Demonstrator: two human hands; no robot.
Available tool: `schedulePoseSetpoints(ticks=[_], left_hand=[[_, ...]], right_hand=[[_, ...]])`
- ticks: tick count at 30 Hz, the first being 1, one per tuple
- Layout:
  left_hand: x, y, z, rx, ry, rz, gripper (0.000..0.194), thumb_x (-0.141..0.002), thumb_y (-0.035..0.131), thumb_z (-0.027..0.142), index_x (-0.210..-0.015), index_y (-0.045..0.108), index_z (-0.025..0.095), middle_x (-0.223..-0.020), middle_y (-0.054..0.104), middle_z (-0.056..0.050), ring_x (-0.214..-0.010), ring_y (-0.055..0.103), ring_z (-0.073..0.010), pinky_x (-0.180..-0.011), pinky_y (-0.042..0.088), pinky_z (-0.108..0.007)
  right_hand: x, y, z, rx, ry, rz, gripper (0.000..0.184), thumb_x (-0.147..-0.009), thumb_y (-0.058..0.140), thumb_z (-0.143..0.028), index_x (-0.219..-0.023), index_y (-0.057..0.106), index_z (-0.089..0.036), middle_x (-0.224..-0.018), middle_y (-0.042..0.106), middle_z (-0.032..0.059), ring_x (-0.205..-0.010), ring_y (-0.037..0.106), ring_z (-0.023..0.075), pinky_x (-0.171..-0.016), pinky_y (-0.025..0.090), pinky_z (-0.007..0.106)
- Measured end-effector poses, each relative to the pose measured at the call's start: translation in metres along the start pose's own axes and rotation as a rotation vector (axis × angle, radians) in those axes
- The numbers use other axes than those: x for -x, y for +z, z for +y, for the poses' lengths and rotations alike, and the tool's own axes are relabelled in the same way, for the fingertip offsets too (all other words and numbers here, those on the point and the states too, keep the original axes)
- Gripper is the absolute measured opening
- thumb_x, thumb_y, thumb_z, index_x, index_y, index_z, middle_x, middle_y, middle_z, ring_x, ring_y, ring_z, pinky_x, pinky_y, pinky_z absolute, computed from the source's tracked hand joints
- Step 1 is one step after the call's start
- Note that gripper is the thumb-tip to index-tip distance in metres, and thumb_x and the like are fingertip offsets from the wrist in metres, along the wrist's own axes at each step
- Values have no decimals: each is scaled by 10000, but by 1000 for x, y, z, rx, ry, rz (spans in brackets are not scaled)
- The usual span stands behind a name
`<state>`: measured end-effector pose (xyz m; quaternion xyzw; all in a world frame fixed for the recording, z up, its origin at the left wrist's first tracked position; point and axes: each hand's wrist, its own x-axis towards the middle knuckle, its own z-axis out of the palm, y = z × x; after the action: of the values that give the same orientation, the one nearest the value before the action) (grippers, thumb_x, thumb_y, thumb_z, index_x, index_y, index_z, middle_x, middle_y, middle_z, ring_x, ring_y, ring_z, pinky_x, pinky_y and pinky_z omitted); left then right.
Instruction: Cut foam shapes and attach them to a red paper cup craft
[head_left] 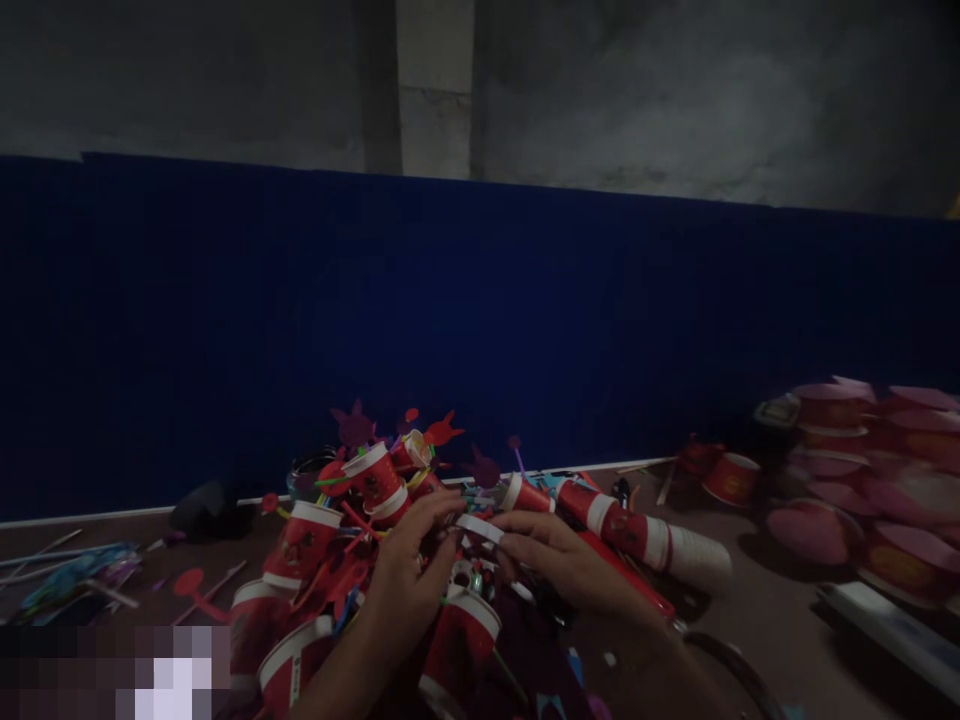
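Observation:
My left hand and my right hand meet over a heap of red paper cups in dim light. Between the fingertips of both hands lies a small white strip, pinched from each side. A red cup with a white rim sits just below my hands. Coloured sticks with red and purple paper shapes poke out of the heap. A stack of nested red and white cups lies on its side to the right of my right hand.
A dark blue panel stands behind the table, with a grey concrete wall above. Pink lids and red bowls pile up at the right. Loose sticks and scraps lie at the left. A dark bundle rests by the panel.

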<state>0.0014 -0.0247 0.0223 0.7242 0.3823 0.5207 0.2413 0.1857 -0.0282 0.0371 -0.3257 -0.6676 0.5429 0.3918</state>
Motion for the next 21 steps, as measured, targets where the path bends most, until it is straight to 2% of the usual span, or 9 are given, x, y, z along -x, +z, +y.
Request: schedulePoseSetpoints(ticks=[3, 6, 9, 12, 14, 18, 20, 21], left_hand=[[3, 2, -2, -101, 58, 46, 331, -783, 533, 200, -1112, 563, 231, -1166, 557, -87, -923, 582, -200, -798, 480, -343], [8, 6, -6, -218, 151, 70, 256, -771, 572, 223, -1022, 619, 224, -1045, 596, -80, -925, 575, -208, -796, 479, -349], [10, 9, -10, -291, 250, 122, 199, -784, 560, 189, -963, 641, 220, -956, 621, -73, -896, 581, -201, -770, 481, -335], [11, 10, -10, -288, 279, 134, 169, -786, 551, 154, -921, 638, 209, -904, 635, -66, -866, 582, -191, -761, 474, -324], [10, 10, -7, -238, 237, 122, 135, -787, 541, 149, -872, 630, 204, -866, 633, -59, -838, 583, -185, -745, 472, -317], [7, 9, 0, -68, 50, 63, 71, -762, 542, 160, -730, 597, 191, -794, 616, -32, -747, 586, -164, -667, 470, -276], [6, 9, 2, 27, -48, 55, 36, -750, 553, 173, -771, 578, 188, -776, 612, -18, -717, 588, -154, -649, 473, -264], [5, 9, 2, 60, -87, 60, 92, -747, 558, 178, -837, 569, 189, -785, 613, -15, -718, 591, -153, -655, 477, -267]], right_hand=[[-3, 5, 3, 210, -44, 75, 207, -844, 510, -315, -910, 650, -177, -651, 548, -19, -616, 499, 121, -590, 407, 230], [-7, 12, 8, 364, -109, 120, 209, -855, 487, -308, -827, 649, -179, -657, 579, -2, -670, 534, 153, -634, 434, 257], [-9, 16, 10, 455, -137, 172, 240, -870, 458, -310, -786, 643, -182, -644, 603, 0, -639, 542, 153, -615, 441, 260], [-7, 18, 6, 495, -141, 184, 230, -875, 454, -293, -798, 644, -189, -666, 622, -3, -621, 544, 144, -584, 433, 248], [-6, 19, 3, 511, -146, 171, 225, -878, 450, -282, -810, 647, -198, -667, 626, -5, -620, 547, 145, -576, 431, 247], [-8, 19, 1, 586, -199, 162, 241, -880, 439, -275, -816, 661, -205, -647, 630, 7, -658, 572, 171, -651, 455, 283], [-9, 18, 4, 645, -206, 187, 241, -881, 435, -272, -827, 661, -208, -679, 647, 18, -702, 588, 185, -694, 457, 299], [-8, 18, 6, 675, -203, 206, 237, -881, 433, -270, -839, 658, -211, -722, 660, 26, -735, 594, 192, -711, 456, 304]])
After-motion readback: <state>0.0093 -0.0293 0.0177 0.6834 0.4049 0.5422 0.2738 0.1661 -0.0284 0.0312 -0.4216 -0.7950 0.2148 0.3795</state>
